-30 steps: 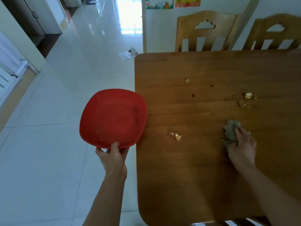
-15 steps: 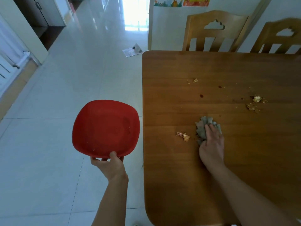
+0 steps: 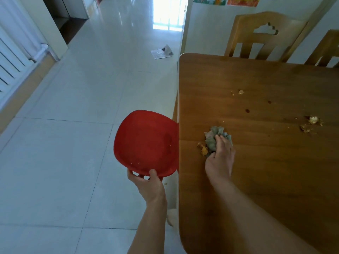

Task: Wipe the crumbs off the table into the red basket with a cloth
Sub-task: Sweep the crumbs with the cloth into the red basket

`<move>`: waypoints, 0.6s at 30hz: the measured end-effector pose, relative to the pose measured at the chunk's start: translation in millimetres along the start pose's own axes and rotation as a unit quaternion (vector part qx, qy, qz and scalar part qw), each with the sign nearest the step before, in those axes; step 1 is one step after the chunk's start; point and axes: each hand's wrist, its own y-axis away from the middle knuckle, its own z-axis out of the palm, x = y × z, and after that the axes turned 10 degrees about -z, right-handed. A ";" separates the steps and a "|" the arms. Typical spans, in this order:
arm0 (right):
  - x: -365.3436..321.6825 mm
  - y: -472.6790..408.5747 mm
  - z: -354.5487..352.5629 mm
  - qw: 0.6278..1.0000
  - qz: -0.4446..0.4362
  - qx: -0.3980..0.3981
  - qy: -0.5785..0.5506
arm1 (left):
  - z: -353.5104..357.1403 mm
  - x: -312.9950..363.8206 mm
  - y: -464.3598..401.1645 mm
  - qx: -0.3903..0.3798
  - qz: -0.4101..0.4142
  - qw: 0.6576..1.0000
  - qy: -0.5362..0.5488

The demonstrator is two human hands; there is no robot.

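My left hand (image 3: pixel 146 184) grips the near rim of the red basket (image 3: pixel 145 143), a shallow square dish held against the left edge of the brown wooden table (image 3: pixel 256 180), partly tucked under it. My right hand (image 3: pixel 219 160) presses a crumpled grey-green cloth (image 3: pixel 213 138) flat on the table, close to that edge. A small pile of orange crumbs (image 3: pixel 202 148) lies right at the cloth's left side. More crumbs (image 3: pixel 311 122) sit farther right, and a few small crumbs (image 3: pixel 240 92) lie toward the back.
Two wooden chairs (image 3: pixel 260 33) stand at the table's far side. A sheet of paper (image 3: pixel 162 52) lies on the white tiled floor. A radiator (image 3: pixel 11 57) lines the left wall. Two dark spots (image 3: pixel 247 110) mark the tabletop.
My right hand has swept the cloth leftward across the table and reached the small crumb pile. My left hand has brought the basket right, up to the table edge.
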 end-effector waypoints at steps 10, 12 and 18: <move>-90.7 19.3 68.1 0.991 -0.103 0.025 -0.086 | -2.1 -0.2 -3.6 -0.009 -0.029 0.999 0.008; -100.2 22.4 78.9 0.983 -0.158 -0.038 -0.083 | -4.0 2.3 -4.3 -0.016 -0.031 0.999 0.011; -103.0 11.7 77.7 0.958 -0.261 -0.047 -0.110 | -17.3 13.2 -11.4 -0.029 -0.037 0.998 0.028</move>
